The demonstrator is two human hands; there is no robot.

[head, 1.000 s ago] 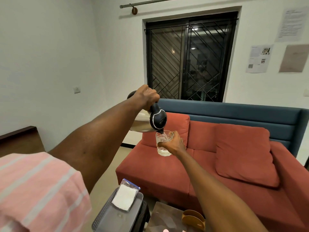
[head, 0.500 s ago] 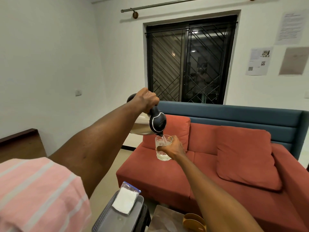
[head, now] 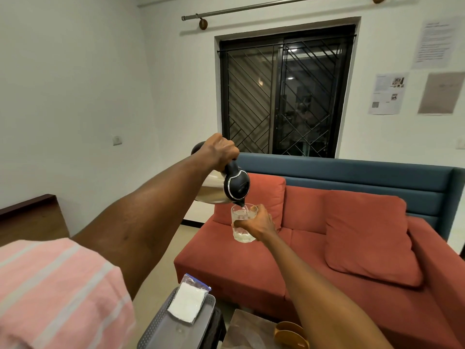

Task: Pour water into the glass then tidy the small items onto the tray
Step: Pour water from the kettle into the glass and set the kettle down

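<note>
Mid-frame: left hand [head: 221,152] grips kettle [head: 226,188] handle, spout tipped down-right just above glass [head: 242,222] rim — right hand [head: 259,222] wraps glass; seemingly over half full.

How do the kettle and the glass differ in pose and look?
The kettle is tilted with its spout down, while the glass is upright. The kettle is opaque steel and black, the glass clear. The left hand holds the kettle, the right hand the glass. Both are in the air.
</note>
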